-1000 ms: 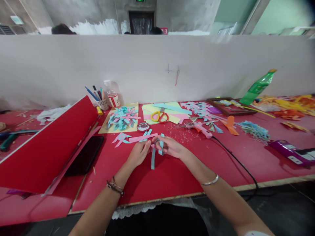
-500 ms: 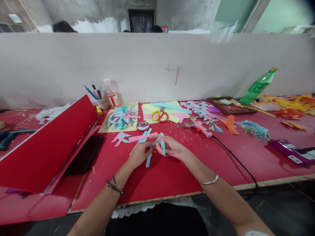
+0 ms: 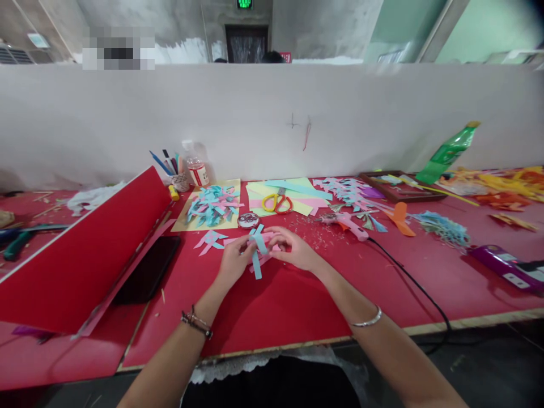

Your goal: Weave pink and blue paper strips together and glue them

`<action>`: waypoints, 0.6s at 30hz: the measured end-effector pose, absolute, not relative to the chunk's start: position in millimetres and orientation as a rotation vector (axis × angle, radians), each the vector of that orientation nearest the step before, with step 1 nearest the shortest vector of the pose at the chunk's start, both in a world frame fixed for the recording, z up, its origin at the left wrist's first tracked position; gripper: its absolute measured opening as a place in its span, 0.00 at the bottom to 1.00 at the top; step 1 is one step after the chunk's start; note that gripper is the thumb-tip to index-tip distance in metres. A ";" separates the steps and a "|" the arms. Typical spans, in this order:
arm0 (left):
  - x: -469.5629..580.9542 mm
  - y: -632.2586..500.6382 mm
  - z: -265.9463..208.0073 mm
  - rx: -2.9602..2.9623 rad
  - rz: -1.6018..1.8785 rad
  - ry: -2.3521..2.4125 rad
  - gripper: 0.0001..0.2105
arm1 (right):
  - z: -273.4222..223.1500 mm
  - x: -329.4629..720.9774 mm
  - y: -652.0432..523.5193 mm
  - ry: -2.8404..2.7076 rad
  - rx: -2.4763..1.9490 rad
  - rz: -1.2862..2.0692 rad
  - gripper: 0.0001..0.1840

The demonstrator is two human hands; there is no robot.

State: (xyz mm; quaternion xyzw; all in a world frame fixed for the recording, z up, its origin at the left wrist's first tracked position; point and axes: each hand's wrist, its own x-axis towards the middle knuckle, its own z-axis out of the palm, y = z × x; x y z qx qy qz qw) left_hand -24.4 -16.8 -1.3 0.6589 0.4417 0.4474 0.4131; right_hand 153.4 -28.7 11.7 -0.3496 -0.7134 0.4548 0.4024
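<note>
Pale-blue and pink flat paper strips (image 3: 256,266), crossed over one another, sit between the two hands over the red worktop (image 3: 297,311). At their nine o'clock, the left hand (image 3: 236,258) pinches them between thumb and fingers; at three o'clock, the right hand (image 3: 295,252) curls its fingers by the pink side, though I cannot tell whether that grip is closed. Such paper should prove light, bendable and easily creased, best pinched flat near the crossing. Beyond lie a small pink-and-blue folded paper piece (image 3: 210,239) at ten o'clock, a pink plastic glue gun (image 3: 351,223) at two and yellow-and-red-handled metal scissors (image 3: 287,205) at one.
</note>
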 end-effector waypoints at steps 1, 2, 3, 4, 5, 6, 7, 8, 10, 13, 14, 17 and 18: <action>-25.2 -16.1 -0.4 1.618 1.150 1.131 0.12 | 11.5 152.8 -29.5 -1.850 -0.907 1.089 0.22; -25.9 -15.6 0.5 1.578 1.173 1.145 0.12 | 11.4 152.1 -30.3 -1.890 -0.928 1.041 0.21; -26.4 -15.3 1.5 1.539 1.188 1.148 0.13 | 11.4 151.5 -30.9 -1.921 -0.944 1.001 0.21; -26.9 -15.2 2.3 1.500 1.199 1.143 0.13 | 11.6 151.0 -31.3 -1.945 -0.953 0.960 0.23; -27.2 -15.2 2.9 1.464 1.204 1.127 0.14 | 11.5 150.5 -31.4 -1.970 -0.949 0.921 0.24; -27.3 -15.4 3.3 1.428 1.203 1.106 0.15 | 11.2 150.1 -31.2 -1.998 -0.940 0.881 0.24; -27.3 -15.5 3.4 1.393 1.198 1.082 0.16 | 10.5 149.7 -30.7 -2.027 -0.930 0.846 0.24; -27.2 -15.5 3.3 1.359 1.189 1.059 0.17 | 9.3 149.4 -29.9 -2.055 -0.923 0.821 0.23; -26.8 -15.4 2.7 1.313 1.172 1.026 0.18 | 6.1 148.8 -28.1 -2.062 -0.949 0.777 0.18; -26.1 -15.0 1.5 1.321 1.136 1.000 0.19 | 3.9 149.1 -26.3 -1.926 -1.036 0.646 0.12; -25.8 -15.2 1.3 1.339 1.111 0.992 0.19 | 4.7 149.7 -26.3 -1.872 -1.050 0.575 0.11; -24.1 -17.7 2.0 1.390 1.010 0.927 0.21 | 10.6 152.4 -27.3 -1.834 -1.026 0.403 0.12; -23.3 -19.2 2.7 1.404 0.978 0.896 0.21 | 12.5 153.1 -27.8 -1.872 -1.008 0.382 0.14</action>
